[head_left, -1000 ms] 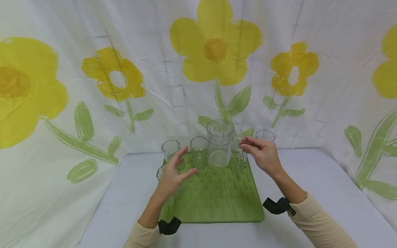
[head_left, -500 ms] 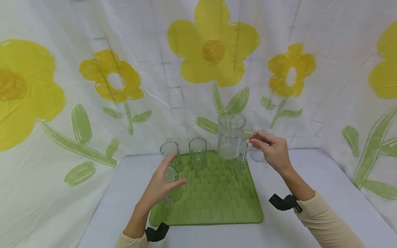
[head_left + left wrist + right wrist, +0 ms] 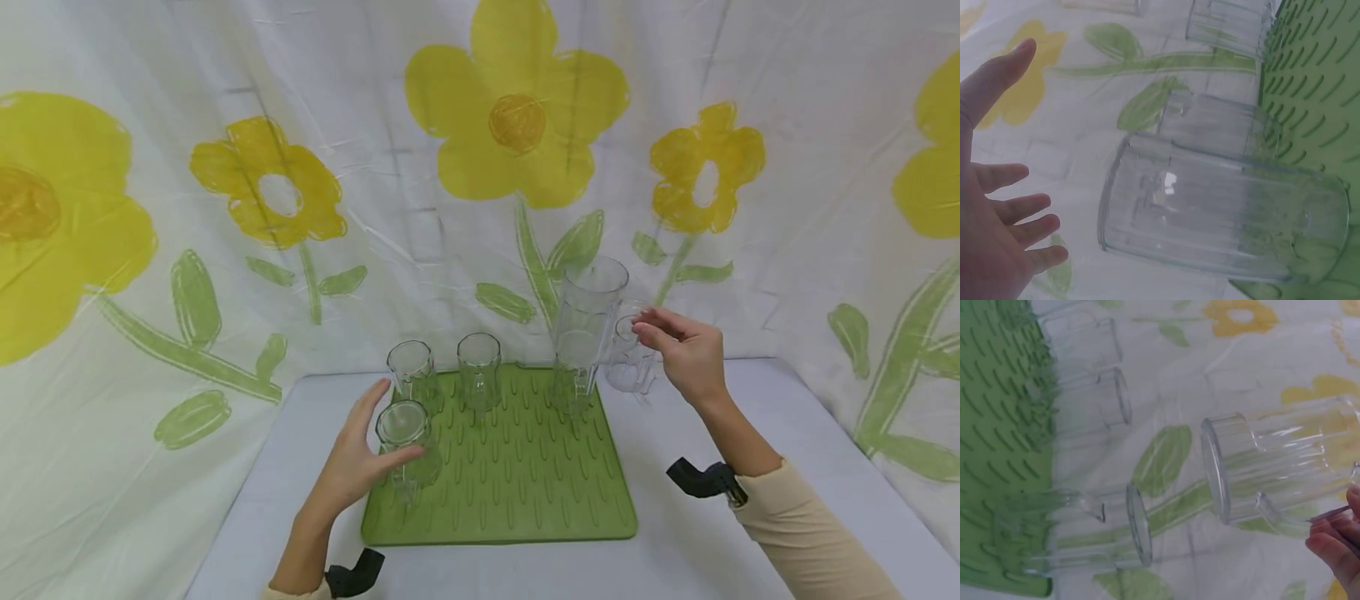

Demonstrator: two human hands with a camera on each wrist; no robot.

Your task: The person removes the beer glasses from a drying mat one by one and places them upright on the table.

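Tall jug (image 3: 591, 300) up in the air over the back-right corner of the mat (image 3: 521, 492), R hand (image 3: 688, 348) pinching its handle (image 3: 1275, 517) — L hand (image 3: 352, 458) well apart, fingers spread near a front mug (image 3: 408, 437), nothing held. I'd go slow w/ it upright, base clear of the back mug (image 3: 573, 396).

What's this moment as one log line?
right fingers: holding tall clear mug by handle, off green mat | left fingers: spread beside shorter mug, not touching
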